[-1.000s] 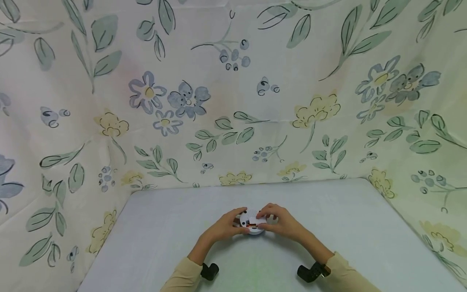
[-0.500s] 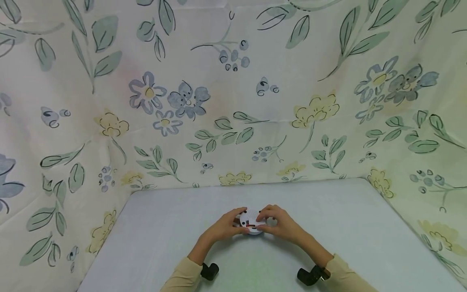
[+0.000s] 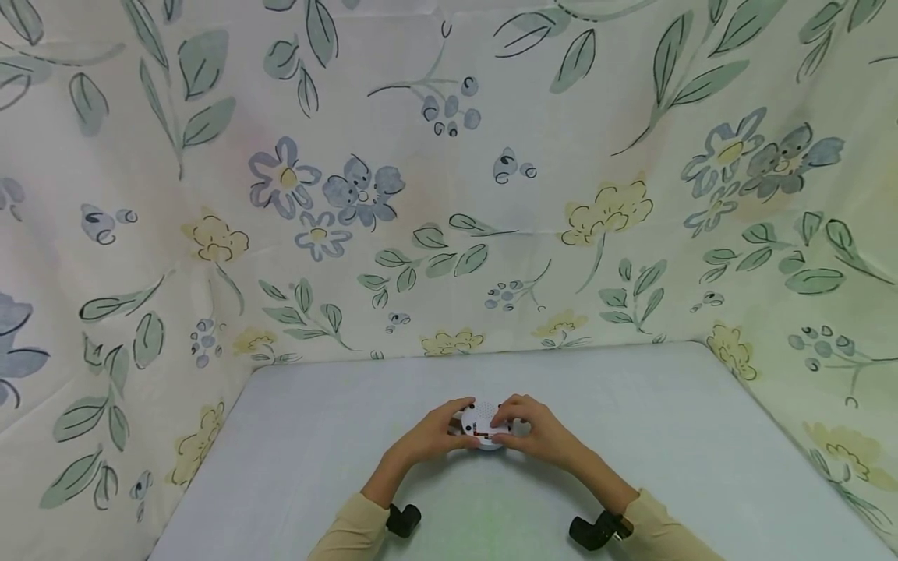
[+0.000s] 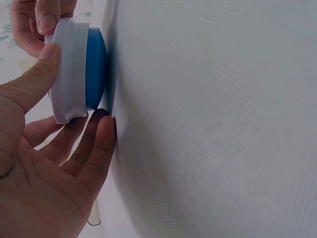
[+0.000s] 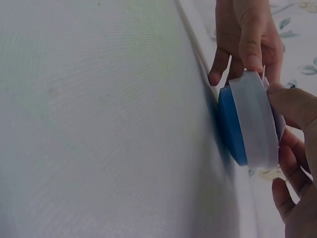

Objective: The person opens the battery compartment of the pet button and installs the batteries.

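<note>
A round white device (image 3: 484,413) lies face down on the table, with small holes and dark feet on its upturned back. Its blue underside (image 4: 95,69) shows in the left wrist view. On its back, a battery compartment (image 3: 480,433) is partly uncovered, with something reddish inside. My left hand (image 3: 429,436) grips the device's left rim, thumb near and fingers around the far side. My right hand (image 3: 543,435) pinches what looks like a white battery cover (image 5: 280,122) over the compartment's right part. Fingers hide most of that cover.
A white cloth covers the table (image 3: 337,397). Floral fabric (image 3: 449,171) hangs behind and on both sides. Black wrist cameras sit on the left wrist (image 3: 403,521) and the right wrist (image 3: 595,531).
My right hand has shifted slightly left and nearer over the compartment, and less of the reddish inside shows. My left hand and the device have stayed in place.
</note>
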Demonstrator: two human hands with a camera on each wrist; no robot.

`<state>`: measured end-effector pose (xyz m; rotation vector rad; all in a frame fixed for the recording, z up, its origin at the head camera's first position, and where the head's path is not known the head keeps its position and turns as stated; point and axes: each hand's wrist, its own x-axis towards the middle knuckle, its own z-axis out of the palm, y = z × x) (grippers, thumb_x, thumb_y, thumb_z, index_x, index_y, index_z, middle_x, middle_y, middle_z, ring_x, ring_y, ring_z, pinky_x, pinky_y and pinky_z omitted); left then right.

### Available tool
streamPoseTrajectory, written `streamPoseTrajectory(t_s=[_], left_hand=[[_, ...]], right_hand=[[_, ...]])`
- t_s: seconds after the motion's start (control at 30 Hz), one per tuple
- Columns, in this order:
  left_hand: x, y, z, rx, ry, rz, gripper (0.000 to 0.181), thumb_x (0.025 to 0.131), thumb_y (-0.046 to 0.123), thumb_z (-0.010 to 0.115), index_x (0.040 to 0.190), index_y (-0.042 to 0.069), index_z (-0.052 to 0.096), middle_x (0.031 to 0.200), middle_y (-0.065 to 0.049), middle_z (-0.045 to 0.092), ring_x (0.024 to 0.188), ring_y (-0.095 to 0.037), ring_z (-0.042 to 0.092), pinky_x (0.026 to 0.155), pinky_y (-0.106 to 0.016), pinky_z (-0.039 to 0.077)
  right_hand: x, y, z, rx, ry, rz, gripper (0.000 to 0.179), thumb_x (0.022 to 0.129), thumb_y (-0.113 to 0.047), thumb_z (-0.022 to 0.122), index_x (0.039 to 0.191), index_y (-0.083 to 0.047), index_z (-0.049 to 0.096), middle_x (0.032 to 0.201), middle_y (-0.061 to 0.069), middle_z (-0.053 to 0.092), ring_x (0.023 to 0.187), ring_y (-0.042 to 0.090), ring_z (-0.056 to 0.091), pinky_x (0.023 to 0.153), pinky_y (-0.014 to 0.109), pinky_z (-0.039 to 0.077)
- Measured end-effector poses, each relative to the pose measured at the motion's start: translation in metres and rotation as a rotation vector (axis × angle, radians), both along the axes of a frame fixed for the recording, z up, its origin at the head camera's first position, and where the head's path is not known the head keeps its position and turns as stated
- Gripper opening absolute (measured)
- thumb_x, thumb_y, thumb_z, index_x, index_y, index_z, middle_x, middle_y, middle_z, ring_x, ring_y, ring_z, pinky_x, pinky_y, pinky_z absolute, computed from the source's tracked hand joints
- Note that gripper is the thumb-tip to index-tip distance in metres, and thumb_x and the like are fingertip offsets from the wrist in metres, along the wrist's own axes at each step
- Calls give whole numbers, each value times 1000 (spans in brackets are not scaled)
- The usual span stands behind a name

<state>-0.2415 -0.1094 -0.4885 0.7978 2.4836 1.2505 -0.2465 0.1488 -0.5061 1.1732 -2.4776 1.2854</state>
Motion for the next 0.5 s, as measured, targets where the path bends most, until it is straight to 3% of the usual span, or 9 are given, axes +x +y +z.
streamPoseTrajectory(t_s=[0.5], left_hand=[[-1, 0, -2, 2, -6, -2, 73, 95, 21, 76, 153, -2, 38, 148, -19, 47, 117, -32, 59, 93, -45, 51]], right_hand=[[6, -5, 0, -19, -12, -57, 16, 89, -20, 83, 101, -18, 73, 104, -7, 65, 97, 16, 59, 81, 44, 52]])
